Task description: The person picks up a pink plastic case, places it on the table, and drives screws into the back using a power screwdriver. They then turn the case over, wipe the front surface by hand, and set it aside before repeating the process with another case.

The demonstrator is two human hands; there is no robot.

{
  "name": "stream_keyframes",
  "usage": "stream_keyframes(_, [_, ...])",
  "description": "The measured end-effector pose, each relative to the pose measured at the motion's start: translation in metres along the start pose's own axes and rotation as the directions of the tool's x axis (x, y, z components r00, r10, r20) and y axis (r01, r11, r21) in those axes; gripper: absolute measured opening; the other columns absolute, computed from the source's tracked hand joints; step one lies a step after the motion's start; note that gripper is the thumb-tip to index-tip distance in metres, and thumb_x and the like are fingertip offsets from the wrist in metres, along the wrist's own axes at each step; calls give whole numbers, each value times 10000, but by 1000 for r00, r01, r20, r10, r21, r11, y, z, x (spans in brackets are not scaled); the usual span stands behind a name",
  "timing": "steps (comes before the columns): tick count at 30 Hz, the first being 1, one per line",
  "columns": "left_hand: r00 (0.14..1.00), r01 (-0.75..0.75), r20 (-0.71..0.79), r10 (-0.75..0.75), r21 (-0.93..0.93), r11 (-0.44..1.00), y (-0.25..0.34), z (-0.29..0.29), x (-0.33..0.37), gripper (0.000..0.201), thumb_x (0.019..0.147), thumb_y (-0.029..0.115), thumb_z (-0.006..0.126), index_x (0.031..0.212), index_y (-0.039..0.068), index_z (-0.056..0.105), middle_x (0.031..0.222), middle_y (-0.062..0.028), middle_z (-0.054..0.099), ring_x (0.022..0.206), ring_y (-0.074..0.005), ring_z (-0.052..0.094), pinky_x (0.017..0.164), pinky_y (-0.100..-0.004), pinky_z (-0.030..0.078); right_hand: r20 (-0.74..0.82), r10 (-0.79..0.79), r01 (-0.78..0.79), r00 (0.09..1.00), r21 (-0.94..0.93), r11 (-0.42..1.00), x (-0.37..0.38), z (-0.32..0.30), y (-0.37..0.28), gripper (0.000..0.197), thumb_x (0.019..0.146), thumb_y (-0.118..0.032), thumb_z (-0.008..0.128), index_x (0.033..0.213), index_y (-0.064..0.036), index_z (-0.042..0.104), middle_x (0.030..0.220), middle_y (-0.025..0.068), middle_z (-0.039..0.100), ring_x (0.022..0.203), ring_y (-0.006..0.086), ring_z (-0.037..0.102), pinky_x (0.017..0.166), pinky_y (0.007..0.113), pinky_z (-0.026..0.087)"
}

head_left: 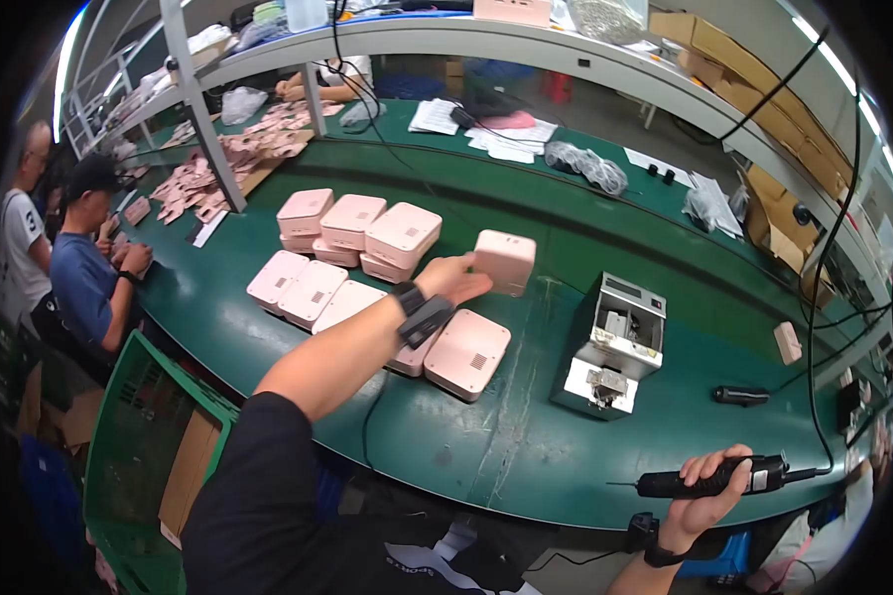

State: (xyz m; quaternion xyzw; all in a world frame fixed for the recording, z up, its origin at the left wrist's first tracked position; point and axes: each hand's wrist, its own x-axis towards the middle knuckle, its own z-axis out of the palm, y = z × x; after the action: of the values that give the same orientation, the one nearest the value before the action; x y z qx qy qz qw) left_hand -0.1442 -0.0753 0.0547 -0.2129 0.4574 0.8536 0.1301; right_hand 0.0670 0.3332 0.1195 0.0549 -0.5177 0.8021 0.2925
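My left hand reaches over the bench and grips a pink square plastic case by its left side; the fingers behind it are partly hidden. In my right hand is a black corded electric screwdriver, its thin bit pointing left. Below my left hand lies another pink case, flat with small holes and a grille on top. Next to it a row of similar cases runs left, partly hidden by my forearm. Behind the row are stacked pink cases.
A grey metal screw feeder stands right of centre on the green bench. Beyond it lie a black tool and a small pink part. A green crate is at lower left. Co-workers sit at left; cables hang at right.
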Motion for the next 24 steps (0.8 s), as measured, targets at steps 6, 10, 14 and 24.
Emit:
stream_keyframes(6, [940,-291,70,333,671,682,-13,-4,49,912,810,390,766,1439,-89,312,1249,-264,570,1120,-322,617,937,-383,524,-59,47,-50,997,-45,998,2,-15,11,276,1036,-367,441,1014,-96,485,648,15,473,471,114,428,491,267,388])
stream_keyframes(10, [681,-152,42,731,985,85,-7,21,49,1142,695,455,838,1498,-62,211,1244,-262,586,1122,-381,609,1019,-383,470,-53,62,-64,997,-43,997,6,-15,21,264,1034,-353,450,1007,-92,483,642,18,470,473,114,425,493,267,389])
stream_keyframes(14, [634,-208,23,773,968,142,-20,58,51,1233,635,485,866,1505,-59,181,1276,-277,567,1175,-409,567,1050,-394,440,-79,82,-87,994,-69,994,9,-12,31,260,1031,-346,457,1001,-89,481,637,19,466,476,113,423,496,269,391])
stream_keyframes(24, [872,-227,-25,489,864,449,-2,28,42,1151,675,483,856,1468,-81,241,1267,-240,590,1140,-330,604,982,-366,482,-218,130,-149,967,-71,986,21,-32,51,256,1010,-339,498,978,-85,485,642,19,466,490,121,439,502,281,402])
